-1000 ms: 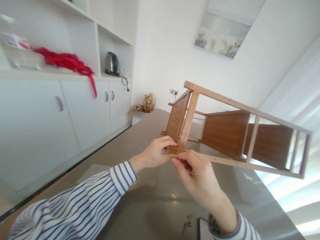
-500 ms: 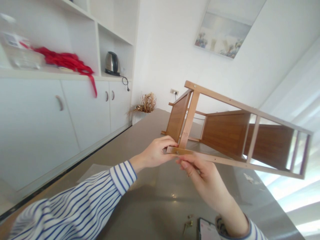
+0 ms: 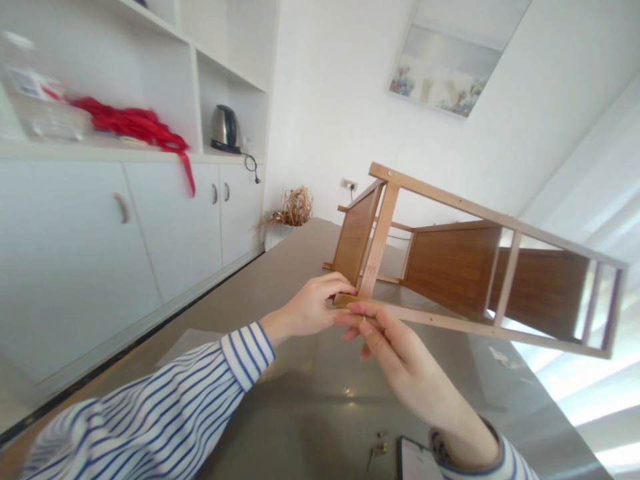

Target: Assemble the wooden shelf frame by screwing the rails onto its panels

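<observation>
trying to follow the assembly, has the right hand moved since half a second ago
Yes. The right hand shifted left along the wooden rack's lower rail; its fingertips now sit at the corner beside the left hand.

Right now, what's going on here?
A person in a striped shirt is working on a wooden rack that lies on its side on a grey table. The left hand grips the rack's near corner. The right hand has its fingertips at that same corner, just below the rail; whether they pinch something small cannot be made out. A few metal bits and a phone lie on the table by the right wrist.
</observation>
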